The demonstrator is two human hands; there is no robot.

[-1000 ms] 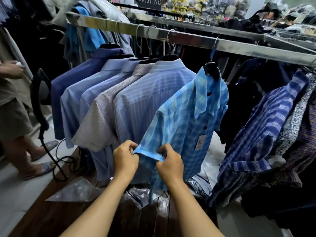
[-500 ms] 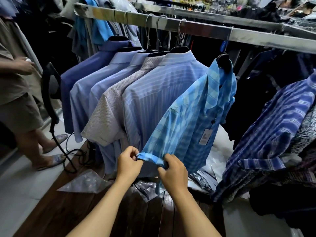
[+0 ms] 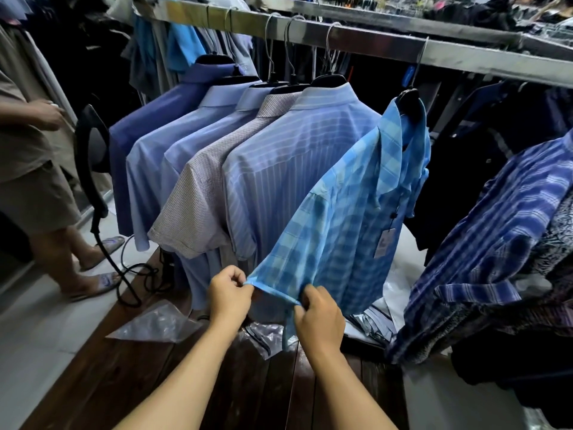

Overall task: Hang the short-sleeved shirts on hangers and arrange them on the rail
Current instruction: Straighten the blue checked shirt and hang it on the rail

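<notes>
L hand (image 3: 230,292) and R hand (image 3: 320,318), lower centre: each pinches the sleeve hem (image 3: 274,290) of the light-blue check shirt (image 3: 350,212), hung centre-right on a black hanger (image 3: 408,99) from the rail (image 3: 372,41) up top. I'd tug evenly w/ both, flattening the cuff w/o unseating the hanger.

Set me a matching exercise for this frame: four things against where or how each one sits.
Things:
1. turquoise check shirt
2. grey check shirt
3. clear plastic bag
4. paper tag

States:
A. lies on the floor
B. sleeve hem pinched by the left hand and right hand
C. dangles at a shirt's front
D. hangs beside the blue striped shirt on the rail

Pairs: 1-B; 2-D; 3-A; 4-C
</notes>
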